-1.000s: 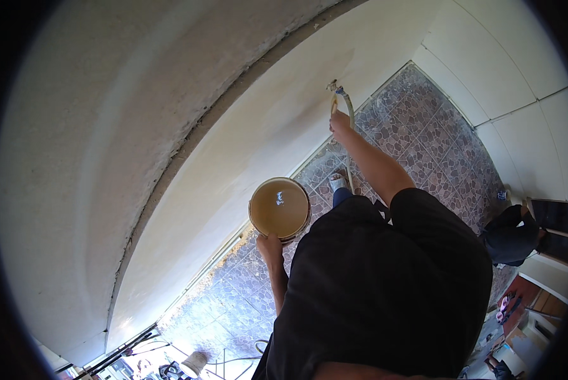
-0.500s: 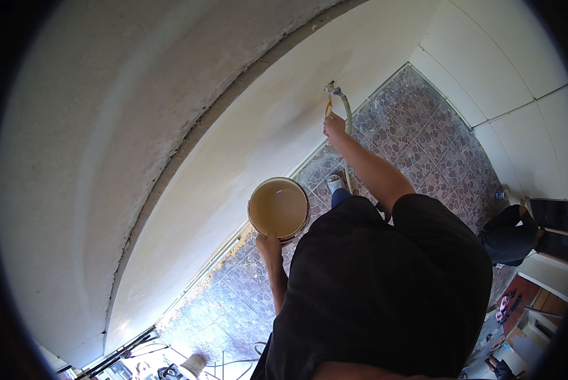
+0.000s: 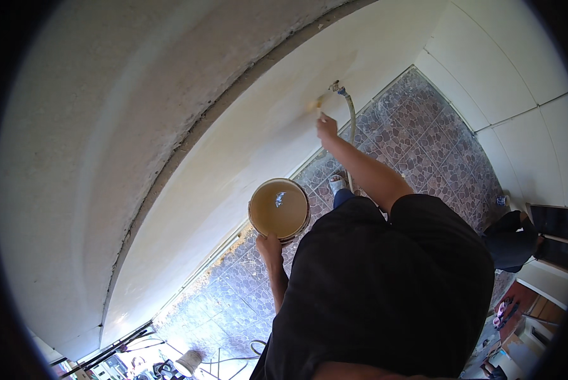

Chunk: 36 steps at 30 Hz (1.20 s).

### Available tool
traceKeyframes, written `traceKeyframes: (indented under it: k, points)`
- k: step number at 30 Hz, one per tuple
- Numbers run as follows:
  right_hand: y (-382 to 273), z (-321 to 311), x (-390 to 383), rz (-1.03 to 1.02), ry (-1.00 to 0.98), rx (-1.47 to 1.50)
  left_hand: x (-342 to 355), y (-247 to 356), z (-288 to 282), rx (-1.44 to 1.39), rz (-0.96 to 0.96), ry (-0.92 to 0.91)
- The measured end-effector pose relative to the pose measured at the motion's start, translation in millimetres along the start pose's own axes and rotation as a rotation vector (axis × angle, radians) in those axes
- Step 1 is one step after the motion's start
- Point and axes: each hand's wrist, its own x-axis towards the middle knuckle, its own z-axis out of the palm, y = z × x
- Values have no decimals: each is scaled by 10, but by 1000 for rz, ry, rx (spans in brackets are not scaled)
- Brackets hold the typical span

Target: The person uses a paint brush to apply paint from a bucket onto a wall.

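My left hand (image 3: pixel 270 250) grips the near rim of a round bucket (image 3: pixel 256 204) with pale tan liquid inside. My right hand (image 3: pixel 327 128) is closed on a paintbrush (image 3: pixel 318 105), its bristles blurred by motion and close to the cream wall (image 3: pixel 258 136). Just to the right of the brush, a tap (image 3: pixel 334 85) sticks out of the wall with a hose (image 3: pixel 351 113) hanging from it. A darker, damp-looking patch shows on the wall around the brush.
Patterned tiles cover the floor (image 3: pixel 417 120). A ledge (image 3: pixel 189 139) runs along the wall. Another person (image 3: pixel 511 240) is at the right, near a dark cabinet. At the lower left stand a pale bucket (image 3: pixel 187 363), a coiled hose and clutter.
My right hand has moved the brush slightly left, away from the tap. A bright reflection now shows on the liquid in the bucket. My left hand keeps its grip on the rim.
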Motion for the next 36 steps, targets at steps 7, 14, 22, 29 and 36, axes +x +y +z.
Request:
traceKeyframes:
  k: [7, 14, 22, 29, 36]
  points:
    - [-305, -270, -1263, 251, -561, -263, -72, -210, -109, -47, -45, 120]
    - [-239, -64, -427, 432, -194, 255, -92, -140, -121, 36, -79, 112]
    - [-499, -436, -1457, -214, -724, -372, 11, -278, -149, 56, -117, 106]
    - [-1222, -802, -1635, -468, -738, -349, 10, 1, -219, 64, 10, 82]
    - [-1799, -819, -1779, -407, -913, -346, 94, 96, -258, 133, 94, 98]
